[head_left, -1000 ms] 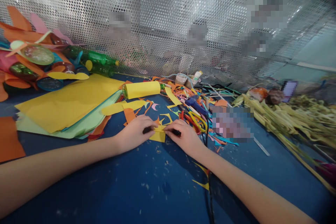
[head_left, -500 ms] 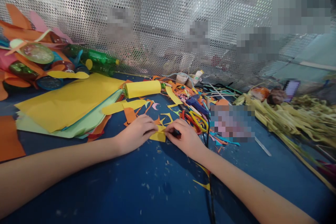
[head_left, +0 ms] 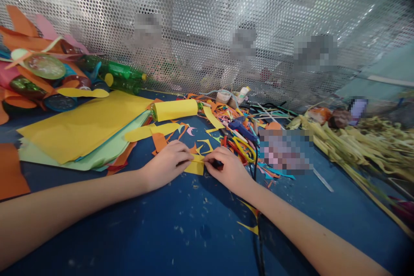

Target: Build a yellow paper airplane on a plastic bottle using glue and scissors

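Note:
A small piece of yellow paper (head_left: 196, 167) lies low over the blue table, with a fold or raised strip along its upper part. My left hand (head_left: 168, 163) pinches its left side between thumb and fingers. At the right edge, my right hand (head_left: 227, 169) grips the same paper with thumb and forefinger. Just beyond my hands are yellow paper offcuts (head_left: 204, 145). Farther back, a green bottle wrapped in yellow paper (head_left: 176, 109) rests on its side. To its right sit a blue glue gun (head_left: 242, 127) and yellow-handled scissors (head_left: 245, 150).
Stacked coloured paper sheets (head_left: 87, 127) lie at left, below paper-decorated bottles (head_left: 45, 67). A black cable (head_left: 256, 189) runs down past my right forearm. Dried husks (head_left: 365, 144) cover the right side. A perforated metal screen (head_left: 200, 17) stands behind the table, with blurred people beyond it.
Both hands stay almost in place on the yellow paper. The view has shifted very slightly; the things on the table have not visibly moved.

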The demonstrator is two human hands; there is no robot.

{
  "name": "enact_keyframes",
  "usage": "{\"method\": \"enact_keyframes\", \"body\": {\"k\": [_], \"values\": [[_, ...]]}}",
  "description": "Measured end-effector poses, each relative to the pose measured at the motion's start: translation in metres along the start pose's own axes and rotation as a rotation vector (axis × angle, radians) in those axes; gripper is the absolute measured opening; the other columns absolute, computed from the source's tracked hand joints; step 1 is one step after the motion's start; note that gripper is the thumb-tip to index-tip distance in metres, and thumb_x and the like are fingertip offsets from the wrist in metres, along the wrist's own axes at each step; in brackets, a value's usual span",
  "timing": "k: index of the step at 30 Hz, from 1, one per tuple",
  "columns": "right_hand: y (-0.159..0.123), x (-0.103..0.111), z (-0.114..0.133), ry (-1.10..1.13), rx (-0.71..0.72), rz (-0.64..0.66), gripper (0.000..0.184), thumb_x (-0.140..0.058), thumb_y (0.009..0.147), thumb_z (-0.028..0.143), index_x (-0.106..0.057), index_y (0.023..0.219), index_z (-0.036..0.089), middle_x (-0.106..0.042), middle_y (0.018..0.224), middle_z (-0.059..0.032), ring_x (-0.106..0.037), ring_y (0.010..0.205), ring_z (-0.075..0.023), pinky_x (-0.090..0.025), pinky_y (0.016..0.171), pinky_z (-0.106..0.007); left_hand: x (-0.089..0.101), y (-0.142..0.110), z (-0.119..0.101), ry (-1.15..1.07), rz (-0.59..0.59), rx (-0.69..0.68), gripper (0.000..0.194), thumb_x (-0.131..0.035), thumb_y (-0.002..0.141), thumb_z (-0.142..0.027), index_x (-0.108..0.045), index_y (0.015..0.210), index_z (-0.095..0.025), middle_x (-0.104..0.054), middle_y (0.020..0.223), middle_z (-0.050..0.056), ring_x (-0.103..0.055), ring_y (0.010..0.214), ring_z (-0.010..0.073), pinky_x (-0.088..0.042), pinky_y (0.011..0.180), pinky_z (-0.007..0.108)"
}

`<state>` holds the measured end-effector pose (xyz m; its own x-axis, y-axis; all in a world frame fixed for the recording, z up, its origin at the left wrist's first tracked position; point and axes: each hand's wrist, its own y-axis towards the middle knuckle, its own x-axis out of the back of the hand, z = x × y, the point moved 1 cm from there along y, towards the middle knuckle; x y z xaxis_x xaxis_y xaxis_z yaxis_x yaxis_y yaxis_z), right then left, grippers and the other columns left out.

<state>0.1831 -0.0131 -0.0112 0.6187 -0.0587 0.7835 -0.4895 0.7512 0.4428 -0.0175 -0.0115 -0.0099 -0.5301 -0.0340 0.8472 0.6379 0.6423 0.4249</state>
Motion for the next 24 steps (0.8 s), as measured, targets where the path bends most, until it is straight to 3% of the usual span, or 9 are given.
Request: {"method": "enact_keyframes", "body": {"k": [4,16,24], "values": [[0.0005,0.0005,-0.0003,0.003,-0.014,0.011,0.013,-0.056,0.075,0.01,-0.063,0.078,0.019,-0.058,0.073,-0.0015,-0.053,0.073,-0.0143,-0.044,0.069,-0.028,0.0003,-0.0011,-0.0015,0.01,0.004,-0.025,0.021,-0.046,0.087,-0.017,-0.061,0.101,-0.018,-0.059,0.091,0.005,-0.048,0.09,0.0175,-0.041,0.084,0.033],[-0.0001,-0.0004,0.0003,-0.007,0.002,-0.004,0.011,-0.055,0.076,0.01,-0.061,0.079,0.019,-0.056,0.075,-0.0018,-0.053,0.075,-0.0152,-0.045,0.07,-0.029,-0.0001,-0.0012,-0.0034,-0.011,0.033,-0.032,0.023,-0.043,0.089,-0.016,-0.063,0.1,-0.017,-0.059,0.091,0.006,-0.048,0.091,0.0174,-0.04,0.086,0.033],[0.0001,-0.0002,-0.002,0.004,-0.034,0.026,0.006,-0.057,0.079,0.018,-0.062,0.079,0.02,-0.058,0.076,-0.0013,-0.054,0.074,-0.0142,-0.045,0.069,-0.028,0.0009,0.0043,-0.0006,-0.107,0.051,0.148,0.018,-0.051,0.084,-0.018,-0.065,0.094,-0.018,-0.059,0.088,0.005,-0.052,0.089,0.0167,-0.043,0.083,0.033]]}}
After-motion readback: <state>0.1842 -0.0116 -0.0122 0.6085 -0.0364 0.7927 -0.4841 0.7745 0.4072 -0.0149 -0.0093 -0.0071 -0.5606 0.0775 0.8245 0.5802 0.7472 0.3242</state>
